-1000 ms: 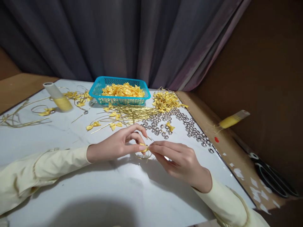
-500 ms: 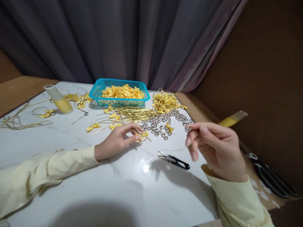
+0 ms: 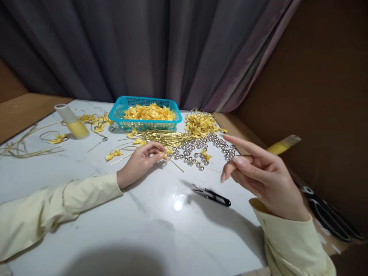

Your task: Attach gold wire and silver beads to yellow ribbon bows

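My left hand (image 3: 145,158) pinches a small yellow ribbon bow (image 3: 169,151) just above the table. A gold cord (image 3: 176,165) trails from the bow toward me. My right hand (image 3: 261,172) is raised at the right, thumb pressed against a bent finger and index finger stretched out. A fine thread (image 3: 214,170) runs to it from the left; its grip point is hidden by the fingers. Black thread snips (image 3: 214,196) lie between my hands, blades pointing left. Silver beads (image 3: 188,151) are scattered beyond my left fingertips, with another yellow bow (image 3: 206,155) among them.
Behind stands a blue basket (image 3: 118,122) of yellow bows, with gold cords (image 3: 166,137) in front and a pile of corded bows (image 3: 201,124) beside it. Thread cones stand at left (image 3: 73,122) and lean at right (image 3: 284,145). Large scissors (image 3: 330,214) lie at far right.
My left hand has moved slightly away from me with the bow, and the cord end now shows below it. My right hand has shifted a little right and its index finger has straightened.
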Tool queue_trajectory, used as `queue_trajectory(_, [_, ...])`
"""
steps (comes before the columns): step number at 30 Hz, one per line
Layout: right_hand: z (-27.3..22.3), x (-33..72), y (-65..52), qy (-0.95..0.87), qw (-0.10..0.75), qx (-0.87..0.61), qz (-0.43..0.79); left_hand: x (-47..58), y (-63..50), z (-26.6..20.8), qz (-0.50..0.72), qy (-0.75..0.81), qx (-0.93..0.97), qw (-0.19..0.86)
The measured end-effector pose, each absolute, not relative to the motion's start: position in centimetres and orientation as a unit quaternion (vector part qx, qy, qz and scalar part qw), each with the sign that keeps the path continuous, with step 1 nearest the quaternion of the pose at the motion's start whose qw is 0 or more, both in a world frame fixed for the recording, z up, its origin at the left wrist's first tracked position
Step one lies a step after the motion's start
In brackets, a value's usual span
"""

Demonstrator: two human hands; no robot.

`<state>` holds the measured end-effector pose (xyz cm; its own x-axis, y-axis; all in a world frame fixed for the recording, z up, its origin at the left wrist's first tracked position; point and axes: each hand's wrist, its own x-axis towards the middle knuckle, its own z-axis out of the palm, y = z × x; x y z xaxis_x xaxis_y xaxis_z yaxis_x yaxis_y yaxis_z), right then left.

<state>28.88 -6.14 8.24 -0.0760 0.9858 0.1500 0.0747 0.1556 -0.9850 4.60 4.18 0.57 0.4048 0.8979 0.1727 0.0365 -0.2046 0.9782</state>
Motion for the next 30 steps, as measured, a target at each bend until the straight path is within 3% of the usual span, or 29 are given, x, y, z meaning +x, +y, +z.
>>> queue_trajectory(6, [8.0, 29.1, -5.5, -0.584, 0.401, -0.486, 0.512, 4.4, 5.1, 0.4, 0.427, 0.371, 0.614, 0.55])
queue_trajectory(14, [7.9, 27.6, -5.0, -0.615, 0.366, -0.52, 0.466, 4.6, 4.4, 0.2, 0.382, 0.345, 0.616, 0.597])
queue_trajectory(17, [7.7, 28.2, -5.1, -0.606, 0.422, -0.505, 0.448, 4.7, 4.6, 0.2, 0.382, 0.359, 0.593, 0.611])
queue_trajectory(23, [8.0, 30.2, -5.2, -0.541, 0.612, -0.461, 0.347, 4.7, 5.1, 0.3, 0.346, 0.37, 0.579, 0.639])
queue_trajectory(26, [8.1, 30.5, -4.8, -0.524, 0.624, -0.473, 0.336, 4.7, 5.0, 0.1, 0.317, 0.355, 0.614, 0.629])
queue_trajectory(30, [7.5, 30.3, -4.1, -0.546, 0.568, -0.502, 0.356, 4.9, 4.9, -0.3, 0.32, 0.357, 0.633, 0.607])
